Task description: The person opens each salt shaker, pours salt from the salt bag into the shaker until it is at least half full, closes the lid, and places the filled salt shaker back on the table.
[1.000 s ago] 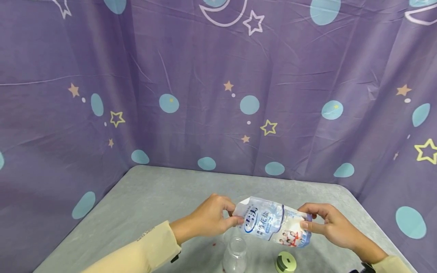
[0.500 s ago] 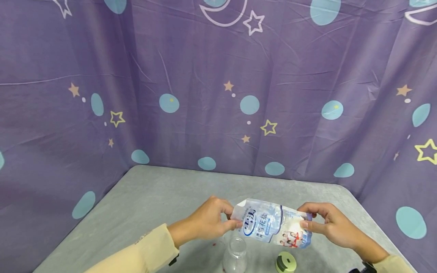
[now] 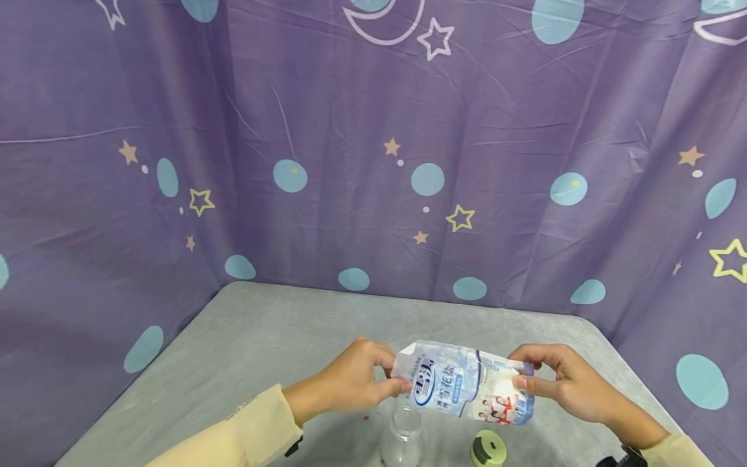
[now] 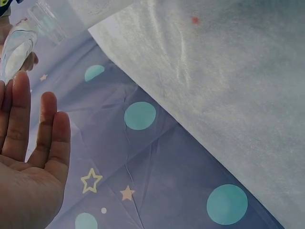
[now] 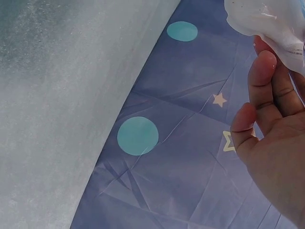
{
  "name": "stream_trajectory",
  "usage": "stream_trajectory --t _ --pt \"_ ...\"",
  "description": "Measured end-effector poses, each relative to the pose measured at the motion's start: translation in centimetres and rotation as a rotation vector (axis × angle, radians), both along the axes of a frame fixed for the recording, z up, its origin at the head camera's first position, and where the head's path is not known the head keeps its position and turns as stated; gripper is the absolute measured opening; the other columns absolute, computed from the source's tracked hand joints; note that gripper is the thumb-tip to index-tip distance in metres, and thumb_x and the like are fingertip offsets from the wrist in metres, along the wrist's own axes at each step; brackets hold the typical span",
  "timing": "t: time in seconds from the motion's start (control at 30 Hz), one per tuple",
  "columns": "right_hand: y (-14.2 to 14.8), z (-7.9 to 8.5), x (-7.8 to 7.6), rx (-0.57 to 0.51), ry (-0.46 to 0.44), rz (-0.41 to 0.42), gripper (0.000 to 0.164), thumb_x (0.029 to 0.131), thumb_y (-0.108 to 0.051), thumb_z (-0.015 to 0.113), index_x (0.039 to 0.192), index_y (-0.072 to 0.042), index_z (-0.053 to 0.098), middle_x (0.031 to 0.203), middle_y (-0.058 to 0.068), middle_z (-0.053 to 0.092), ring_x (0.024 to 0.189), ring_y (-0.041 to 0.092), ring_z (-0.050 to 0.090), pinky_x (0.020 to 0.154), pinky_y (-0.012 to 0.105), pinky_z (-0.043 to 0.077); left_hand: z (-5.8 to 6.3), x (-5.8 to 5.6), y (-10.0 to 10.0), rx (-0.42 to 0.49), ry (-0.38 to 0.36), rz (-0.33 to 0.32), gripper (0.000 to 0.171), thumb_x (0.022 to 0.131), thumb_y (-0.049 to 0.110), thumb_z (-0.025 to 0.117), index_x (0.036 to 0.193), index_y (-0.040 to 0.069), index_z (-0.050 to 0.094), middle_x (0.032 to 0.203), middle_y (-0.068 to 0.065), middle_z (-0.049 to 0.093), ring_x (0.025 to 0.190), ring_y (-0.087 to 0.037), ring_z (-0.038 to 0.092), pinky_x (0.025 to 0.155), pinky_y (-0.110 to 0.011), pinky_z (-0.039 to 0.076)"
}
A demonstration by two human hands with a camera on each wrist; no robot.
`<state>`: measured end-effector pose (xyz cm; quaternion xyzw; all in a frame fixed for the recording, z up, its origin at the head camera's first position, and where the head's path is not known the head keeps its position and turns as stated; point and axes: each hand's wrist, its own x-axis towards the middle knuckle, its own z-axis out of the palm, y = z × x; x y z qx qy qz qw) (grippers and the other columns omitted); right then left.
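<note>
A blue-and-white salt bag [image 3: 449,379] with printed figures hangs lengthwise between my two hands above the table. My left hand [image 3: 353,376] pinches its left end between thumb and fingers. Its right, blue-edged end is held by my right hand [image 3: 574,386]. Below the bag's left part stands a clear jar [image 3: 403,441], its mouth uncovered. In the left wrist view the bag [image 4: 19,52] shows a clear section beside the jar's neck [image 4: 50,24]. The right wrist view has the bag's whitish side [image 5: 269,19] over my fingers.
A light green lid [image 3: 489,447] lies on the grey table [image 3: 280,337], right of the jar. A tiny red speck [image 3: 366,418] is left of the jar. Purple patterned curtain [image 3: 350,162] surrounds the table's back and sides.
My left hand has shifted slightly left, drawing the bag's left end with it. The bag is straighter and flatter than before. My right hand stays nearly in place.
</note>
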<state>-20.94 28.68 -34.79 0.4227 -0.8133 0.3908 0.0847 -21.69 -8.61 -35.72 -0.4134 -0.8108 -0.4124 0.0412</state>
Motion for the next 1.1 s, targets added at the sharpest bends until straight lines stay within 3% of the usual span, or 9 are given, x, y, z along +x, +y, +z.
stream_trajectory --t 0.27,0.53,0.9,1.1 --pt "-0.4 0.5 0.1 0.020 0.046 -0.006 0.031 0.089 0.005 0.069 0.104 -0.022 0.073 0.090 -0.007 0.070 0.082 0.012 0.056 0.069 0.032 0.041 -0.3 0.0 -0.4 0.008 -0.009 -0.013 0.027 0.087 0.015 0.082 0.064 0.022 0.072 0.079 0.019 0.069 0.077 0.001 0.064 0.072 -0.023 0.052" --pt "-0.7 1.2 0.2 0.035 0.058 -0.016 0.031 0.090 0.003 0.070 0.103 -0.024 0.073 0.088 -0.009 0.070 0.081 0.011 0.056 0.069 0.031 0.042 -0.5 0.1 -0.6 0.016 -0.061 -0.023 0.021 0.088 0.015 0.082 0.068 0.015 0.076 0.079 0.018 0.070 0.074 0.001 0.064 0.067 -0.024 0.055" --pt "-1.2 2.0 0.4 0.040 0.028 -0.027 0.028 0.091 0.001 0.070 0.101 -0.024 0.073 0.087 -0.009 0.070 0.080 0.011 0.057 0.070 0.029 0.045 -0.9 0.4 -0.7 0.025 -0.060 -0.011 0.021 0.086 0.013 0.083 0.066 0.017 0.076 0.076 0.018 0.068 0.071 0.001 0.062 0.067 -0.022 0.053" --pt "-1.4 2.3 0.5 0.045 0.043 -0.031 0.028 0.091 0.001 0.070 0.101 -0.025 0.073 0.087 -0.010 0.069 0.080 0.011 0.058 0.070 0.028 0.045 -1.1 0.5 -0.8 0.040 -0.107 -0.020 0.020 0.087 0.012 0.082 0.068 0.012 0.076 0.077 0.015 0.068 0.064 -0.001 0.063 0.052 -0.024 0.053"
